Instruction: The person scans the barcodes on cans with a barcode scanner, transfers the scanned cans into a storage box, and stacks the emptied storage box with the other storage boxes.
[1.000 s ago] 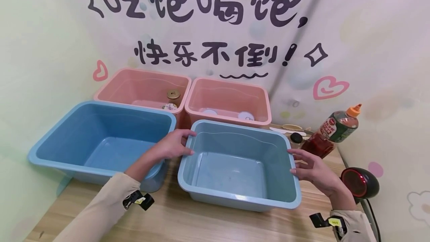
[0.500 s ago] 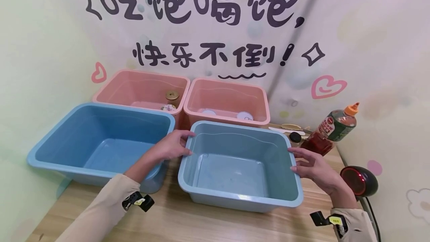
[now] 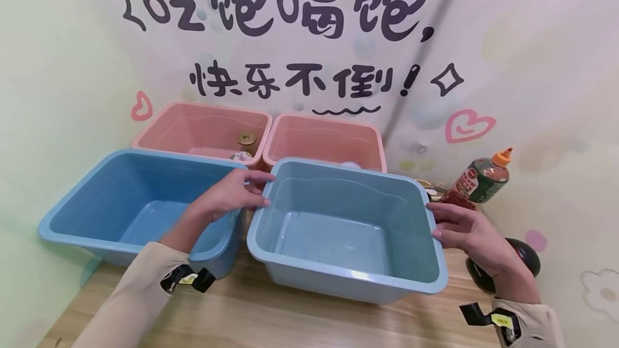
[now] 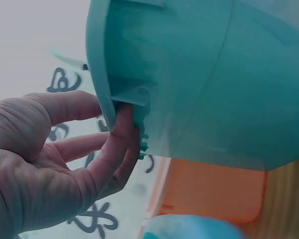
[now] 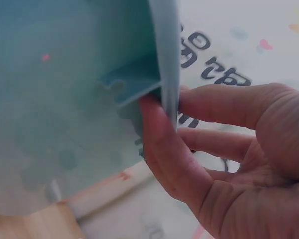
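A light blue plastic bin with nothing in it is held by its two short ends in the head view. On its left rim, my left hand grips with the thumb at the inner side. My right hand holds the opposite rim in the same way. From below, the left wrist view shows the fingers hooked under the overhanging lip of the bin. Likewise, fingers curl beneath the lip of the bin in the right wrist view. Its near side appears raised over the wooden table.
A darker blue bin stands close on the left. Behind are two pink bins, the left one with cans inside, the right one partly covered. An orange-capped sauce bottle and a black rounded device are at the right.
Both hands have raised the light blue bin, so it looks larger and overlaps more of the right pink bin and the things behind it. The right hand has shifted slightly right.
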A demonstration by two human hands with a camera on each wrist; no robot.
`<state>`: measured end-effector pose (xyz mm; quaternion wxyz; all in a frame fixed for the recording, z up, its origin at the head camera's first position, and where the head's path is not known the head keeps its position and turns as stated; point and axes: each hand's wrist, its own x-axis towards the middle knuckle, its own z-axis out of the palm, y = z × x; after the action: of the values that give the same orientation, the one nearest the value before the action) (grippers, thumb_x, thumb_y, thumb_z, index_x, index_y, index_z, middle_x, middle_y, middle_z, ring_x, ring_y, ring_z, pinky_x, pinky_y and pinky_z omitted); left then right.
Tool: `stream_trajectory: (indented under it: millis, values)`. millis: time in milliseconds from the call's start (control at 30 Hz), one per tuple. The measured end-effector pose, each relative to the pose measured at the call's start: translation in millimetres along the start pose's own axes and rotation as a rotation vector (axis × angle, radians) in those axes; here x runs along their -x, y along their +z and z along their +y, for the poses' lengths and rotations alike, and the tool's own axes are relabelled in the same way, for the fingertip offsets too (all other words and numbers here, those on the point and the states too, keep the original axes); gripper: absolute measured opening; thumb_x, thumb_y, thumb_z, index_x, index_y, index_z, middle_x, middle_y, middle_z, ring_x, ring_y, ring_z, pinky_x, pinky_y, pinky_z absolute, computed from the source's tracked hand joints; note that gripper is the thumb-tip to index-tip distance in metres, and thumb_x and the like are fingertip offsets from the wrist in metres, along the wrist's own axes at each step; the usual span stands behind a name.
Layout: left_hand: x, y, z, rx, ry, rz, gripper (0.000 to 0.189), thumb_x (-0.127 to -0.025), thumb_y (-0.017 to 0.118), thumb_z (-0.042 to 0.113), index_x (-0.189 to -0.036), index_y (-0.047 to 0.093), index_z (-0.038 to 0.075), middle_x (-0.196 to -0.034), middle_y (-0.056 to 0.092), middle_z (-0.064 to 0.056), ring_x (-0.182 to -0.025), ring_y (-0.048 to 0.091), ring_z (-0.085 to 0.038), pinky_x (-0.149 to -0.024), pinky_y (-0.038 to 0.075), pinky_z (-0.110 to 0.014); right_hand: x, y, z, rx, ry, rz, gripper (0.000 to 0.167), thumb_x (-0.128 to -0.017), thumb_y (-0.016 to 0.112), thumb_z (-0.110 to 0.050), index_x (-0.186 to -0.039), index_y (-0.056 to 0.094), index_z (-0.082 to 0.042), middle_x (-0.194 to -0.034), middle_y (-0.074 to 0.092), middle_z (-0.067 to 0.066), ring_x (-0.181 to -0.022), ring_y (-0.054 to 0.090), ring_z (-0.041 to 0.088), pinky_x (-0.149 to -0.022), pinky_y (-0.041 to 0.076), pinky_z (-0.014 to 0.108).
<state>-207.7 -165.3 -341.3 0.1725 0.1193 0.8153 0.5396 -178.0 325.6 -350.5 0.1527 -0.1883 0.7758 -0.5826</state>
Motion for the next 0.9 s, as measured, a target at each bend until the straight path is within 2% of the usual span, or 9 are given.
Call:
stream_trajectory:
  millis: [100,233,367,500,633,733,833,900]
  values:
    - [4.5,-10.0,8.8,0.001,0.021,0.006,0.062,-0.088,0.072,0.005,-0.144,0.047,-0.003,-0.117,0.063,-0.027,-0.09,0.068,-0.022,-0.081,0.062,-0.043,2.2,0,-13,-0.031,-0.053,-0.013,0.049,-0.096,0.053,0.01,-0.138,0.056,-0.017,-0.108,0.075,-0.002,-0.091,0.075,0.013,-0.074,0.063,0.033]
    - [11.0,-23.1,22.0,-0.004,0.05,0.016,0.062,-0.088,0.072,0.007,-0.145,0.048,-0.002,-0.127,0.061,-0.028,-0.099,0.068,-0.026,-0.085,0.061,-0.043,4.1,1,-32,-0.03,-0.084,0.014,0.05,-0.096,0.052,0.011,-0.138,0.058,-0.016,-0.11,0.076,-0.001,-0.091,0.076,0.015,-0.075,0.063,0.033]
    - [17.9,-36.6,34.8,-0.002,0.06,0.049,0.06,-0.089,0.072,0.01,-0.144,0.05,0.0,-0.133,0.06,-0.027,-0.108,0.067,-0.03,-0.088,0.06,-0.043,2.6,2,-51,-0.045,-0.146,0.037,0.05,-0.096,0.05,0.013,-0.138,0.058,-0.011,-0.114,0.076,0.0,-0.087,0.077,0.017,-0.072,0.063,0.034]
    - [22.0,-51.3,47.1,0.002,0.079,0.079,0.058,-0.091,0.072,0.011,-0.143,0.051,0.0,-0.135,0.06,-0.026,-0.109,0.069,-0.029,-0.087,0.061,-0.039,-2.2,4,-70,-0.083,-0.235,0.016,0.051,-0.094,0.046,0.019,-0.14,0.054,-0.002,-0.11,0.076,0.006,-0.08,0.077,0.02,-0.064,0.062,0.035]
    - [26.4,-66.0,56.8,-0.026,0.113,0.111,0.059,-0.091,0.073,0.013,-0.144,0.051,0.001,-0.135,0.061,-0.025,-0.106,0.071,-0.021,-0.086,0.061,-0.033,-9.3,8,-87,-0.13,-0.272,0.01,0.051,-0.093,0.046,0.021,-0.141,0.051,0.002,-0.112,0.076,0.008,-0.086,0.077,0.022,-0.07,0.063,0.034]
    - [31.2,-77.8,62.9,-0.022,0.132,0.167,0.057,-0.089,0.076,0.017,-0.141,0.056,0.007,-0.131,0.066,-0.014,-0.103,0.072,-0.015,-0.083,0.061,-0.031,-15.3,13,-100,-0.181,-0.27,0.028,0.051,-0.093,0.047,0.02,-0.141,0.051,0.003,-0.118,0.074,0.009,-0.096,0.076,0.021,-0.08,0.062,0.034]
    - [36.8,-91.8,66.6,0.068,0.138,0.194,0.051,-0.09,0.074,0.014,-0.139,0.06,0.014,-0.125,0.07,0.0,-0.103,0.072,-0.013,-0.083,0.061,-0.03,-21.2,20,-113,-0.197,-0.246,0.056,0.05,-0.094,0.049,0.017,-0.142,0.05,0.001,-0.119,0.073,0.009,-0.099,0.075,0.021,-0.082,0.062,0.034]
    - [40.3,-102.4,66.8,0.116,0.137,0.185,0.049,-0.092,0.071,0.012,-0.14,0.059,0.019,-0.122,0.069,0.007,-0.105,0.071,-0.012,-0.084,0.06,-0.029,-25.5,27,-120,-0.205,-0.236,0.074,0.05,-0.095,0.051,0.015,-0.143,0.05,-0.001,-0.121,0.072,0.009,-0.099,0.075,0.021,-0.081,0.062,0.035]
